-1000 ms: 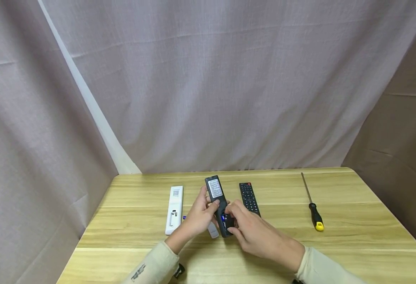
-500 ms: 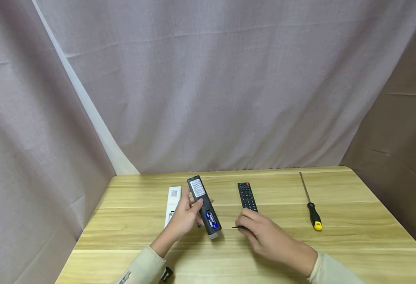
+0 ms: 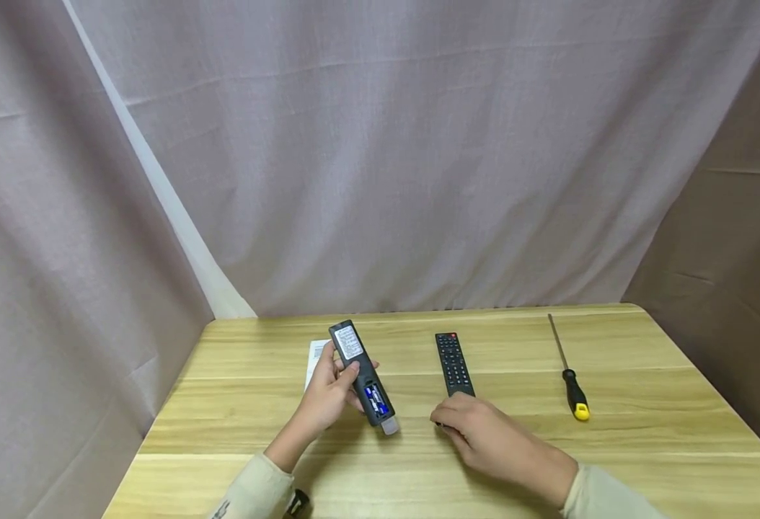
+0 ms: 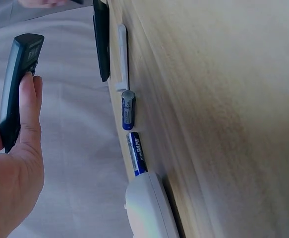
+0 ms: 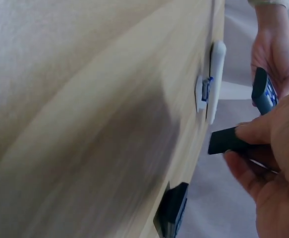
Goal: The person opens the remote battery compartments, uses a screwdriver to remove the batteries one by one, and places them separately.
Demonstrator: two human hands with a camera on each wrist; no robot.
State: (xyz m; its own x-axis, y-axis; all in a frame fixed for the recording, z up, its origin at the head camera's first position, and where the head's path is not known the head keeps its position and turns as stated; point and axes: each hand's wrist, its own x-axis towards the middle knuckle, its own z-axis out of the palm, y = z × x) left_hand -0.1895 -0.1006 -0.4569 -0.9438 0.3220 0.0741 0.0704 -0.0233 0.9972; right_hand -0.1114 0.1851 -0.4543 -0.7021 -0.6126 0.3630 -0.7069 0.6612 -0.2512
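My left hand grips a black remote control above the table, its labelled back turned up. In its uncovered battery compartment lie blue batteries. To the right, my right hand pinches a small black battery cover between thumb and fingers, apart from the remote. Under the left hand and its remote lies a white remote control, mostly hidden from the head view. Two loose blue batteries, one nearer the white remote and one farther, lie in line with a pale cover.
Another black remote control lies buttons up just beyond the right hand, which hides its near end. Farther right is a screwdriver with a black and yellow handle. A grey curtain hangs behind the wooden table.
My right hand has pulled the black cover off the remote, uncovering the batteries, and moved slightly right. My left hand has carried the remote to the left, over the white one.
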